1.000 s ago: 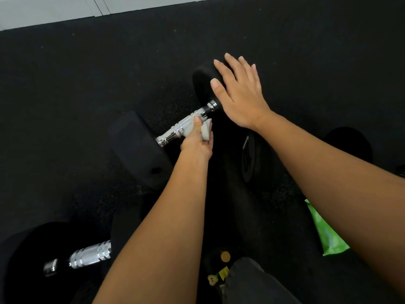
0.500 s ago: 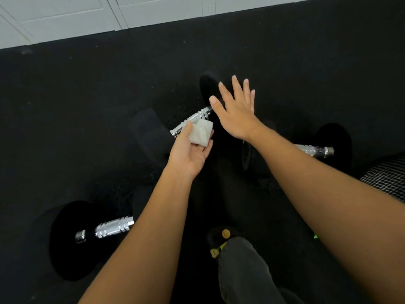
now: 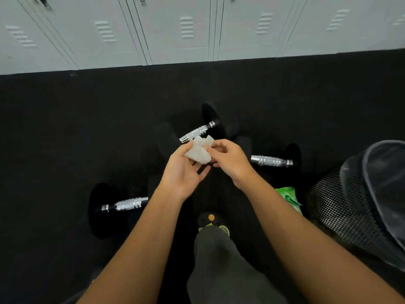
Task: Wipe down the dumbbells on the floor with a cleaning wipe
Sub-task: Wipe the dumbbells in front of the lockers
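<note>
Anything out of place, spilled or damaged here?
Nothing stands out. The far dumbbell, right dumbbell and left dumbbell lie on the black floor at differing angles; no spill or damage shows. The left hand and right hand hold the crumpled wipe; the green wipes pack lies beside the mesh bin.

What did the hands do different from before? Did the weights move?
The left hand lifted the wipe off the middle dumbbell's handle. The right hand came off that dumbbell's black end and moved over to pinch the wipe too. The middle dumbbell, left dumbbell and right dumbbell stayed lying on the floor.
</note>
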A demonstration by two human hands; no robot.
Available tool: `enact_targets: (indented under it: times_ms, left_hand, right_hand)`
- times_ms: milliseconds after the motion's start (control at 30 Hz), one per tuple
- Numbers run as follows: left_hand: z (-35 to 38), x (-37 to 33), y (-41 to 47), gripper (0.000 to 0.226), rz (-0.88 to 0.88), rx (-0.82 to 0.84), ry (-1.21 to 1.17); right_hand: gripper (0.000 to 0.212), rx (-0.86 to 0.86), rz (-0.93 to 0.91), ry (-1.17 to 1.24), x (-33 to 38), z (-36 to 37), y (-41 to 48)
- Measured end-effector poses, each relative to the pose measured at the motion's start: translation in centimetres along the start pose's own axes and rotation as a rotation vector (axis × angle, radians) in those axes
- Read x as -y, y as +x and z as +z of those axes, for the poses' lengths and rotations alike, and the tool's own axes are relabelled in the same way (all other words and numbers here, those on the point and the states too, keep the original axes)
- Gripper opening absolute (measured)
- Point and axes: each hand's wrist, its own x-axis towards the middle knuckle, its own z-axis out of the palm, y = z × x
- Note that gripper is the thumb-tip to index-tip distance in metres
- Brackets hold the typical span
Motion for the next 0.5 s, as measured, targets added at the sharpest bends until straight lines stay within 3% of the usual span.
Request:
enact_targets:
  times_ms: [233, 333, 500]
  left_hand:
    - [2.5, -0.9, -7.4, 0.046, 0.024, -0.005, 0.187]
    - [3.7, -1.2, -10.2, 0.033, 0.074, -0.048, 0.324]
    - [5.2, -1.6, -13.6, 0.035, 0.148, -0.020, 0.668]
  right_hand:
    - [0.012, 0.040, -0.030, 0.063, 3.8, -1.0, -6.5]
    - [0.011, 0.067, -0.068, 0.046, 5.1, -1.7, -9.1]
    - [0.026, 0.056, -0.065, 0.186, 7.2, -3.2, -12.7]
